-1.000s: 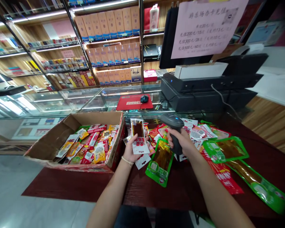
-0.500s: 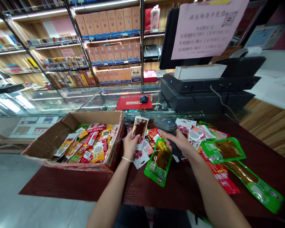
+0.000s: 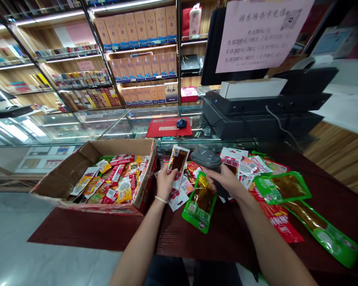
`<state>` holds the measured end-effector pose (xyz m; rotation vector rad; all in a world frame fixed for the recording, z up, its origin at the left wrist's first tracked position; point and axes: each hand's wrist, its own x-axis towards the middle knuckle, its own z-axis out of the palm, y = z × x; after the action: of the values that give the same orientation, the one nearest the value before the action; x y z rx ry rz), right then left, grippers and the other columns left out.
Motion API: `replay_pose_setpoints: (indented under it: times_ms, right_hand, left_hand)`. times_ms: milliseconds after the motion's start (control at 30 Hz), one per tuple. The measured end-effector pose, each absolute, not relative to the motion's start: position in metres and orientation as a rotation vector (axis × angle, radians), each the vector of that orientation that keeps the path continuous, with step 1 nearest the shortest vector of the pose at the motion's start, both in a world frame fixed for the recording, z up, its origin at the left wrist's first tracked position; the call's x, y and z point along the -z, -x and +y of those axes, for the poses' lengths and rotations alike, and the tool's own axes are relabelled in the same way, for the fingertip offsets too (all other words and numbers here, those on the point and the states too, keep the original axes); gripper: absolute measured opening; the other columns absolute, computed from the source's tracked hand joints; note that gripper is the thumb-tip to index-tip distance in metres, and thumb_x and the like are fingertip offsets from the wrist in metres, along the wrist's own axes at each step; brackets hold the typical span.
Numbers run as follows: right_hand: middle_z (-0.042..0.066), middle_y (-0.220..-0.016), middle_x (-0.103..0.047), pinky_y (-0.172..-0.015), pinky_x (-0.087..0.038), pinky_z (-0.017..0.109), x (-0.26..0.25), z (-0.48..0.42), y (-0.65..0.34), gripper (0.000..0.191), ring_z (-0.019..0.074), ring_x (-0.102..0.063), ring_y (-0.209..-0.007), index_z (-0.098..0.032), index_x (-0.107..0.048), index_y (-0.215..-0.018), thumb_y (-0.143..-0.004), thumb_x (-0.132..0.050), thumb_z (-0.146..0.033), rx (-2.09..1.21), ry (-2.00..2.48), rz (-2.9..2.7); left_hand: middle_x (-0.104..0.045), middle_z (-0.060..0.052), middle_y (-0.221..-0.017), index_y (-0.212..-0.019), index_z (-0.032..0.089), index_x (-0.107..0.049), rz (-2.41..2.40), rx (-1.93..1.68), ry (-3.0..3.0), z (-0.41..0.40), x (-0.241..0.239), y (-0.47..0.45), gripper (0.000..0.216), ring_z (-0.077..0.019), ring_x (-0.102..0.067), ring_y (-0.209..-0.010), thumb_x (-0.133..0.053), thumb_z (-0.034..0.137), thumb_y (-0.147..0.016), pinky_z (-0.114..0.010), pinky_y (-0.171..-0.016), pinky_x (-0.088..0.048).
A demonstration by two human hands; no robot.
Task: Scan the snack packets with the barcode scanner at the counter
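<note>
My left hand (image 3: 166, 182) pinches a small snack packet (image 3: 178, 159) with a clear window over brown food, tilted up above other packets. In my right hand (image 3: 225, 179) is a dark handheld barcode scanner (image 3: 206, 157), its head turned toward the held packet and its grip wrapped by my fingers. Just below the scanner lies a green snack packet (image 3: 201, 204) with a shiny brown middle. White packets (image 3: 177, 200) lie beneath my left hand, and more green packets (image 3: 282, 187) and a red packet (image 3: 282, 222) are to the right of my right hand.
An open cardboard box (image 3: 92, 174) full of small packets stands on the left of the dark red table (image 3: 86, 228). Behind are a glass counter with a red mat (image 3: 155, 128) and a mouse (image 3: 181, 123), and a monitor with a pink paper sign (image 3: 256, 39) at right.
The held packet has tilted slightly and shifted a little to the right. The scanner's blue light, lit earlier, no longer shows.
</note>
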<state>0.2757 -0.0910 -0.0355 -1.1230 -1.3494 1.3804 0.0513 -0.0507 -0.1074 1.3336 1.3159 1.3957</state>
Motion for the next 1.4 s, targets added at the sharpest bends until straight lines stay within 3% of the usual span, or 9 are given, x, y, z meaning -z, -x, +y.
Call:
replay_pose_setpoints:
  times_ms: [133,233,333,533,800,967,1133,1233,1400]
  right_hand:
    - [-0.008,-0.052,-0.051,-0.036,-0.035,0.022,0.036,-0.09,-0.278,0.038,0.0088,-0.046,-0.035,-0.022,-0.049,-0.082,-0.08,-0.076,-0.049,-1.395,1.115,-1.247]
    - [-0.008,-0.053,-0.052,-0.036,-0.035,0.021,0.036,-0.089,-0.28,0.036,0.0081,-0.046,-0.036,-0.021,-0.052,-0.082,-0.08,-0.076,-0.048,-1.411,1.088,-1.211]
    - [-0.007,-0.052,-0.051,-0.036,-0.036,0.021,0.036,-0.089,-0.281,0.037,0.0075,-0.046,-0.036,-0.02,-0.053,-0.075,-0.081,-0.074,-0.049,-1.418,1.068,-1.214]
    - [-0.006,-0.052,-0.051,-0.036,-0.037,0.021,0.029,-0.091,-0.278,0.038,0.0078,-0.045,-0.037,-0.019,-0.054,-0.073,-0.08,-0.076,-0.05,-1.431,1.028,-1.191]
    - [-0.004,-0.054,-0.051,-0.038,-0.037,0.02,-0.009,-0.092,-0.26,0.037,0.0082,-0.047,-0.04,-0.019,-0.053,-0.068,-0.082,-0.075,-0.045,-1.417,0.927,-1.26]
    - [-0.004,-0.053,-0.053,-0.038,-0.038,0.021,-0.028,-0.088,-0.23,0.035,0.0091,-0.048,-0.039,-0.02,-0.055,-0.069,-0.079,-0.077,-0.044,-1.447,0.868,-1.276]
    - [-0.005,-0.053,-0.054,-0.037,-0.038,0.022,-0.033,-0.078,-0.19,0.032,0.0101,-0.047,-0.038,-0.02,-0.057,-0.073,-0.077,-0.079,-0.043,-1.493,0.807,-1.274]
    - [-0.004,-0.052,-0.053,-0.036,-0.038,0.022,-0.032,-0.07,-0.169,0.033,0.0102,-0.047,-0.038,-0.02,-0.055,-0.068,-0.078,-0.077,-0.042,-1.548,0.767,-1.281]
    - [-0.004,-0.052,-0.052,-0.036,-0.038,0.023,-0.03,-0.063,-0.142,0.033,0.01,-0.046,-0.037,-0.021,-0.054,-0.066,-0.08,-0.075,-0.041,-1.569,0.741,-1.317]
  left_hand:
    - [-0.073,-0.012,-0.112,-0.111,0.014,-0.071,1.277,-1.333,-1.44,-0.047,0.112,-0.05,0.035,-0.0265,-0.066,-0.108,-0.059,0.037,-0.089,-0.04,-0.099,-0.048]
    - [-0.062,-0.014,-0.137,-0.127,0.016,-0.065,1.278,-1.309,-1.636,-0.046,0.115,-0.05,0.041,-0.0274,-0.054,-0.131,-0.061,0.028,-0.088,-0.043,-0.113,-0.037]
    - [-0.053,-0.015,-0.147,-0.134,0.016,-0.06,1.286,-1.337,-1.774,-0.049,0.114,-0.054,0.047,-0.0252,-0.046,-0.139,-0.059,0.02,-0.087,-0.044,-0.118,-0.031]
    - [-0.069,-0.011,-0.122,-0.118,0.02,-0.068,1.226,-1.44,-1.809,-0.06,0.088,-0.064,0.03,-0.022,-0.063,-0.117,-0.051,0.018,-0.093,-0.043,-0.105,-0.046]
    - [-0.069,-0.009,-0.121,-0.129,0.022,-0.059,1.036,-1.538,-1.725,-0.096,0.003,-0.051,0.036,-0.0194,-0.065,-0.113,-0.054,0.018,-0.093,-0.036,-0.1,-0.052]
    - [-0.07,-0.01,-0.118,-0.126,0.021,-0.061,1.066,-1.587,-1.822,-0.098,-0.036,0.005,0.034,-0.0192,-0.067,-0.111,-0.056,0.019,-0.093,-0.034,-0.098,-0.053]
    - [-0.074,-0.008,-0.106,-0.117,0.018,-0.065,1.397,-1.511,-1.842,-0.073,-0.039,0.09,0.029,-0.0196,-0.07,-0.099,-0.061,0.026,-0.089,-0.033,-0.091,-0.054]
    - [-0.075,-0.007,-0.104,-0.11,0.019,-0.068,1.66,-1.345,-1.896,-0.06,-0.026,0.138,0.027,-0.02,-0.07,-0.095,-0.062,0.032,-0.088,-0.032,-0.088,-0.054]
    - [-0.075,-0.004,-0.091,-0.093,0.02,-0.072,1.87,-0.653,-2.053,-0.045,-0.001,0.189,0.022,-0.0192,-0.068,-0.084,-0.066,0.037,-0.081,-0.027,-0.076,-0.049]
